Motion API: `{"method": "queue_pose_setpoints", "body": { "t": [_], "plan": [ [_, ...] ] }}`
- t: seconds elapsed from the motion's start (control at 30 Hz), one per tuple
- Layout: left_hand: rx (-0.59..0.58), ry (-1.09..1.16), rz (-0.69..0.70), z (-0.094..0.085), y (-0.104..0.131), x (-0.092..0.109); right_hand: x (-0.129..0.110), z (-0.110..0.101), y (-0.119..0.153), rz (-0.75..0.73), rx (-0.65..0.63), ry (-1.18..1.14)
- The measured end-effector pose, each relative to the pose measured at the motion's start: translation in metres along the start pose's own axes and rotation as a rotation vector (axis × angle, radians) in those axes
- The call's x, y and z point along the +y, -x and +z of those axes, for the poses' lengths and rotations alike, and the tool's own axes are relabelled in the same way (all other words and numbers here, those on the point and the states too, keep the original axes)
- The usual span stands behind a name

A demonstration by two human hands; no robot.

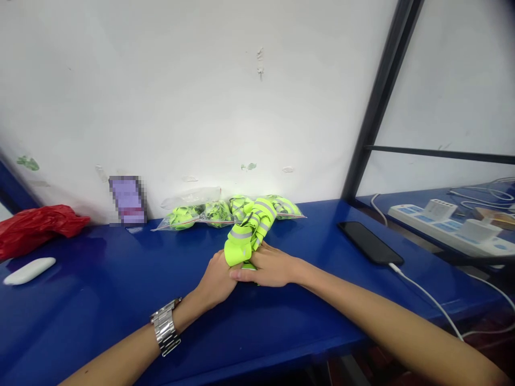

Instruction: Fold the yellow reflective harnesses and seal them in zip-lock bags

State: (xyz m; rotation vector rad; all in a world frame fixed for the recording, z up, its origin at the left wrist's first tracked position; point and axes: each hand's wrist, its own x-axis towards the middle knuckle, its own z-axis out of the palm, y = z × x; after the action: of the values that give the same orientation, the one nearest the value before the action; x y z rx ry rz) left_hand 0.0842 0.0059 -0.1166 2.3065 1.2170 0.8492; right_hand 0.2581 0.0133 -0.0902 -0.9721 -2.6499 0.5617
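A bundle of neon-yellow reflective straps (257, 217) with grey stripes rises between both hands above the blue table (201, 343). My left hand (219, 279), with a silver watch on its wrist, is closed around the bundle's lower left side. From the right, my right hand (269, 266) wraps the lower part, its thumb lying toward my left hand; some of its fingers are hidden behind the straps. Clear plastic bags (181, 217) with similar yellow straps lie behind the bundle, along the wall.
A blurred phone (129, 201) leans on the wall at the left, near a red plastic bag (40, 225) and a white case (29, 271). At right are a black phone (370, 242) on a cable, a power strip (438, 228) and a dark metal post (376, 102).
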Motion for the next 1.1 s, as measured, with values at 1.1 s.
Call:
{"method": "queue_pose_setpoints", "body": {
  "t": [1.1],
  "plan": [
    [-0.068, -0.337, 0.016, -0.003, -0.003, -0.012, 0.011, -0.003, -0.007, 0.127, 0.249, -0.848]
  ]
}}
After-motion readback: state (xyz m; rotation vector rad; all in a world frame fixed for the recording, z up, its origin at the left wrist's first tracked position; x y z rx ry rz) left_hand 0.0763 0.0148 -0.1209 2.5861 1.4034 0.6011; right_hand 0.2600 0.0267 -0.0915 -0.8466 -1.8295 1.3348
